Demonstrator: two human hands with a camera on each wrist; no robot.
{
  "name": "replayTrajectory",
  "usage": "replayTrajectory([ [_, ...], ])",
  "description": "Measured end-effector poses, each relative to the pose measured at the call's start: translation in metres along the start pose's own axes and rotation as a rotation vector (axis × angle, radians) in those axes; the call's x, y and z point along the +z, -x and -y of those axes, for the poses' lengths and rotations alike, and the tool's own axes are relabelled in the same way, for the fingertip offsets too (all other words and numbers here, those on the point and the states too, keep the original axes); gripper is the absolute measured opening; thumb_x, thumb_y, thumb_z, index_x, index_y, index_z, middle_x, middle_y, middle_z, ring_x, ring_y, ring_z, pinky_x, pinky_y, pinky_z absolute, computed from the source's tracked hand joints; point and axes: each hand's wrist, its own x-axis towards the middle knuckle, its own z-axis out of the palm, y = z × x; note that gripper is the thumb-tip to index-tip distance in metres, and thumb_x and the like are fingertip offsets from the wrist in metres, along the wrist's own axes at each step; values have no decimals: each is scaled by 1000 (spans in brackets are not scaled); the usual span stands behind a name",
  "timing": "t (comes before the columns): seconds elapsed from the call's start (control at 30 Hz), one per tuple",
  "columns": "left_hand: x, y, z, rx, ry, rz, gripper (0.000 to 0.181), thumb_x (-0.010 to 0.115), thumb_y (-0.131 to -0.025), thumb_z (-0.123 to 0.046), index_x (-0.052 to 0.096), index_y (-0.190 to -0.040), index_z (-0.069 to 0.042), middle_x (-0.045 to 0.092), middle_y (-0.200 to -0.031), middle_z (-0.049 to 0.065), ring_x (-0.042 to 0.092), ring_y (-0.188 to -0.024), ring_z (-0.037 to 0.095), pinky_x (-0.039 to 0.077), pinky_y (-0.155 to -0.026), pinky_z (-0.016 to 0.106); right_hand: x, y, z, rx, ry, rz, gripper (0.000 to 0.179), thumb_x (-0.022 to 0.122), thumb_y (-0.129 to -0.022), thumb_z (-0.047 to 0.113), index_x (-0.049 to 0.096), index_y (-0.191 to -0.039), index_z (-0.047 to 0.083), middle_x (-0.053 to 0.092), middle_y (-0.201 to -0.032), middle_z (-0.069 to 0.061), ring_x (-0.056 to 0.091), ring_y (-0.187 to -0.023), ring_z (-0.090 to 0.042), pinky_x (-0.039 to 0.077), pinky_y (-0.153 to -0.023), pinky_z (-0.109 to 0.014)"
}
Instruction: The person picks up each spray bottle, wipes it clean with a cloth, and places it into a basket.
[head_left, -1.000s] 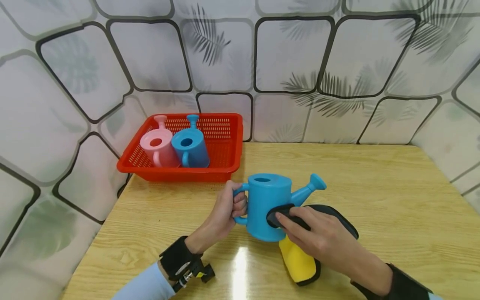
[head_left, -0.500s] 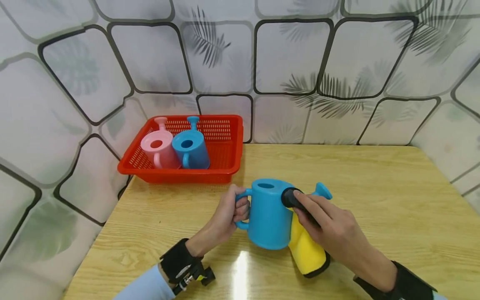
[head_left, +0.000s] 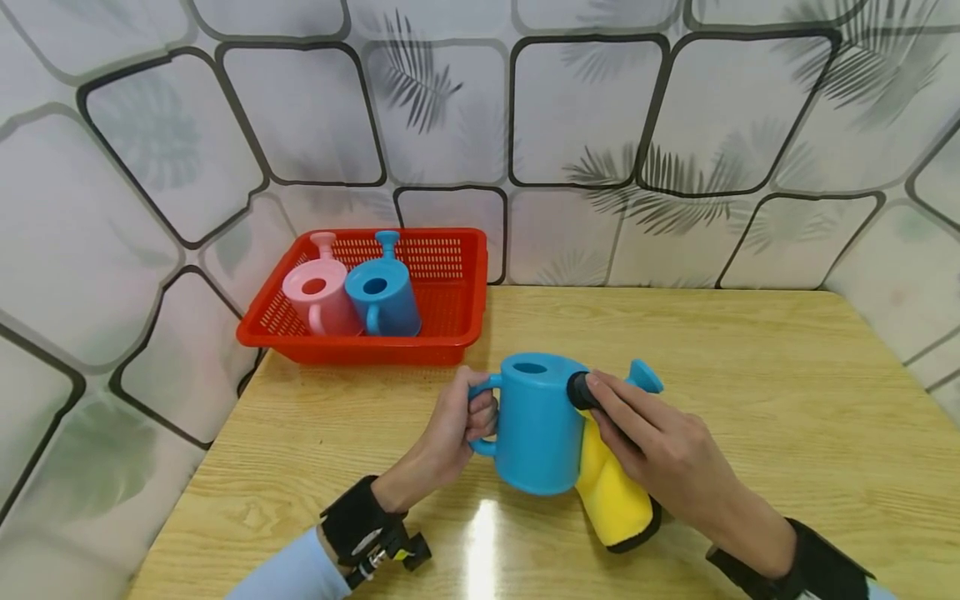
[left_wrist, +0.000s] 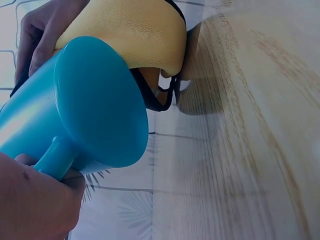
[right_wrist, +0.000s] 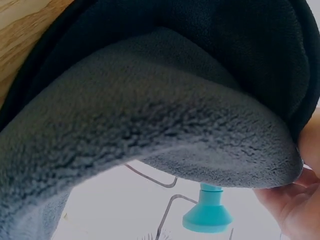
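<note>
A blue watering can point(head_left: 538, 437) is held up over the table, its flat base point(left_wrist: 102, 105) showing in the left wrist view. My left hand point(head_left: 459, 429) grips its handle, fingers curled round. With my right hand point(head_left: 667, 450) I pinch a two-sided cloth, yellow point(head_left: 618, 504) on one face and dark grey point(right_wrist: 150, 120) on the other, with dark edging. The bunched dark part point(head_left: 581, 390) is against the can's upper right side, by the spout. Hand and cloth hide most of the spout; its flared head point(head_left: 646, 377) shows beyond the knuckles.
A red plastic basket point(head_left: 471, 321) stands at the back left of the wooden table point(head_left: 787, 400). Inside it are a pink watering can point(head_left: 321, 296) and another blue watering can point(head_left: 384, 296), side by side. A patterned curtain-like wall point(head_left: 585, 117) rises behind the table.
My right hand has brought the cloth from the can's lower front up to its upper right side, turning more yellow into view. The can has shifted slightly right. Little differs over the last half second.
</note>
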Motion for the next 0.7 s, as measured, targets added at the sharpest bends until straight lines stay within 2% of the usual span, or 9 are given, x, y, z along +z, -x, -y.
replayTrajectory([
  [0.23, 0, 0, 0, -2, 1, -15, 41, 39, -100, -29, 30, -62, -17, 28, -53, -10, 30, -48, 7, 26, -54, 21, -1, 2, 1, 7, -6, 45, 42, 46, -109, 27, 70, -123, -5, 74, -115, -18, 76, -92, -29, 60, -69, -37],
  [0.4, 0, -1, -1, -2, 17, -19, 42, 39, -101, -30, 30, -62, -18, 27, -53, -10, 29, -47, 7, 25, -54, 22, 0, 2, 0, 13, -28, 47, 43, 46, -109, 27, 70, -122, -5, 73, -112, -17, 76, -89, -27, 60, -67, -35],
  [0.57, -1, -2, -1, -3, 43, -25, 42, 38, -101, -30, 30, -62, -18, 26, -53, -9, 29, -47, 7, 26, -56, 23, 4, 4, 1, -3, -52, 42, 42, 47, -109, 27, 72, -119, -6, 74, -109, -17, 76, -85, -27, 60, -64, -33],
  [0.7, -3, -2, -1, -1, 66, -56, 40, 36, -101, -29, 29, -63, -18, 28, -54, -8, 30, -49, 9, 29, -61, 25, 6, 7, 4, -29, -56, 52, 41, 47, -109, 26, 72, -119, -4, 75, -110, -16, 77, -84, -25, 60, -64, -31],
])
